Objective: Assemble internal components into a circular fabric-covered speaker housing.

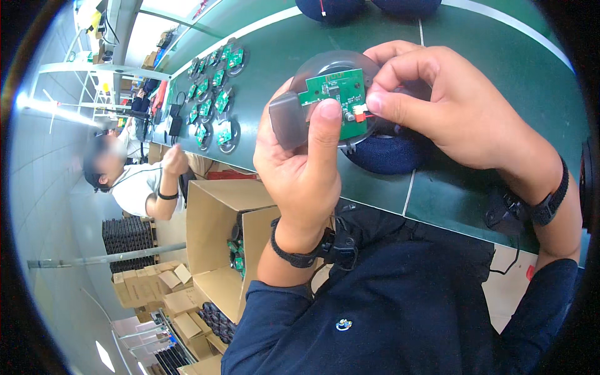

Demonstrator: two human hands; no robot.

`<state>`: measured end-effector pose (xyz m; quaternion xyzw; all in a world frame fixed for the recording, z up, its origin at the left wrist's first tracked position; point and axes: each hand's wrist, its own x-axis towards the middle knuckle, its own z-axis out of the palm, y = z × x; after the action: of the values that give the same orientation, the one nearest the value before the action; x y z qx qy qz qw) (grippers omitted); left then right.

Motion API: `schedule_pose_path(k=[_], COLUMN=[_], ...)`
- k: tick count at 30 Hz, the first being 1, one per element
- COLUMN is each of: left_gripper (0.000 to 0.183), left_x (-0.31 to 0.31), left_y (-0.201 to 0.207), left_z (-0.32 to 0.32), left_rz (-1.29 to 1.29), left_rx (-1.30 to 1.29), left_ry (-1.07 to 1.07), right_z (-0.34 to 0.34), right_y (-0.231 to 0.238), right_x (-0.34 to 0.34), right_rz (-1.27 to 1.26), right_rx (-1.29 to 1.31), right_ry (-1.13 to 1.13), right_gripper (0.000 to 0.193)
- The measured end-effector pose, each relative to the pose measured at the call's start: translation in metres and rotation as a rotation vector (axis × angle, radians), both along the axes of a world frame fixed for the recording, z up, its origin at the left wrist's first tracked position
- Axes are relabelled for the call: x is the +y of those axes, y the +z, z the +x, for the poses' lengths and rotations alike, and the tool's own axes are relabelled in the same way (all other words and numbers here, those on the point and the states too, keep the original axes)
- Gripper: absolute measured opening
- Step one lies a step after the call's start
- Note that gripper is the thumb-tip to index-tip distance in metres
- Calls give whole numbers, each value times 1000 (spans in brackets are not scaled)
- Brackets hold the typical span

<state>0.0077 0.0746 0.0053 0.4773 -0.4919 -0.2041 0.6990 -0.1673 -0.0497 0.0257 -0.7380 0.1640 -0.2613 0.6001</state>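
Observation:
My left hand grips a smoky grey translucent plastic housing, its thumb pressed on the green circuit board fitted on it. At the board's right edge, the thumb and forefinger of my right hand pinch a small wire connector with white and red parts and a red wire. Whether the plug is fully seated cannot be made out. Just beneath the housing, a round dark blue fabric-covered body rests on the green table, partly hidden by both hands.
Several housings with green boards stand in rows at the table's far left. Two dark blue round bodies lie at the back edge. An open cardboard box with boards inside stands left of me. Beyond it sits a co-worker.

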Motion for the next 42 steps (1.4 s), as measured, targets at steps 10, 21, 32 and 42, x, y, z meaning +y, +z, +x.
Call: schedule_pose_path(k=[10, 21, 32, 42], left_gripper=[46, 41, 49, 52], left_x=[-4, -6, 21, 37], left_y=[-4, -7, -36, -49], left_z=[-5, -11, 19, 25], left_rz=[-4, 3, -267, -247], left_rx=[129, 78, -1044, -886], left_ry=[-42, -14, -104, 87], right_z=[1, -7, -70, -71], right_y=[-13, -8, 14, 7], right_x=[2, -22, -63, -68], right_rz=[-229, -141, -682, -673], right_rx=[-50, -29, 937, 1102], right_ry=[-175, 17, -268, -228], right_gripper=[15, 16, 56, 57])
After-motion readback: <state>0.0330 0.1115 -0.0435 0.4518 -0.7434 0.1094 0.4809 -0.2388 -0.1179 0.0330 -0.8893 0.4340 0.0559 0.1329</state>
